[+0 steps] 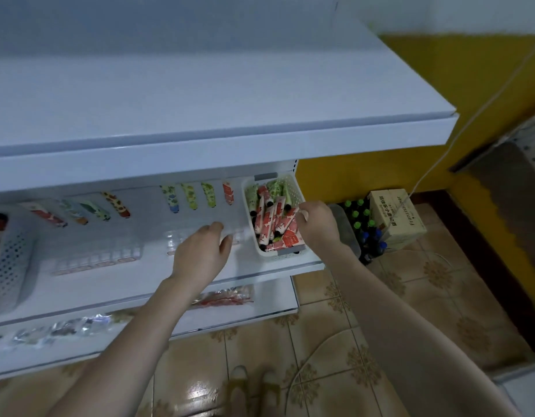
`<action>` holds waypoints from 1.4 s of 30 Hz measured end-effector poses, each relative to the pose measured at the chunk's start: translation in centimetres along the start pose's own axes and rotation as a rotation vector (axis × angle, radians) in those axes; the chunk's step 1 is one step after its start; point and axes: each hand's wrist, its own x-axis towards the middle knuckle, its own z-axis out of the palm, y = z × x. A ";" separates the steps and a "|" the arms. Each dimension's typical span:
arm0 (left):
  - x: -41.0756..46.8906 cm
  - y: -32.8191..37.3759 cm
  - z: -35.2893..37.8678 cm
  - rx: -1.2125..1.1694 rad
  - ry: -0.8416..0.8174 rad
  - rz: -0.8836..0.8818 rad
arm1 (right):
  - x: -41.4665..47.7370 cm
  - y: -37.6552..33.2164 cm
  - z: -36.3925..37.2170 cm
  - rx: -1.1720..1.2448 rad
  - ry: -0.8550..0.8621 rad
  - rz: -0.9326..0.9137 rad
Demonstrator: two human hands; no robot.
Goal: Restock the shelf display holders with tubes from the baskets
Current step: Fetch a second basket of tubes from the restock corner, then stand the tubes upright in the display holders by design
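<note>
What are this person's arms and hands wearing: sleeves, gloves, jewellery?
Nothing visible. The left forearm and right forearm are bare to the frame edge, no sleeves. The left hand and right hand are ungloved, with no watch or bracelet at either wrist.

1 white basket (pixel 285 254), 1 grey basket (pixel 10 260), 2 clear holders (pixel 98 257), 8 tubes (pixel 170 198) in back row, 1 cardboard box (pixel 395 218).

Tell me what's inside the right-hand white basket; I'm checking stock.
The white basket holds piled red-patterned tubes, green tubes behind them. The right hand pinches one red tube. Anything beneath the pile is hidden.
</note>
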 end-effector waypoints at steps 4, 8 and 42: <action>-2.1 -0.5 -2.1 0.009 0.002 -0.013 | -2.2 -2.3 -1.1 -0.005 0.012 -0.024; -3.9 -0.4 -3.8 0.005 0.042 -0.021 | -4.1 -3.8 -2.3 -0.018 0.019 -0.038; -11.3 -23.6 -17.2 0.157 0.242 -0.138 | -7.2 -31.4 8.7 0.055 -0.047 -0.310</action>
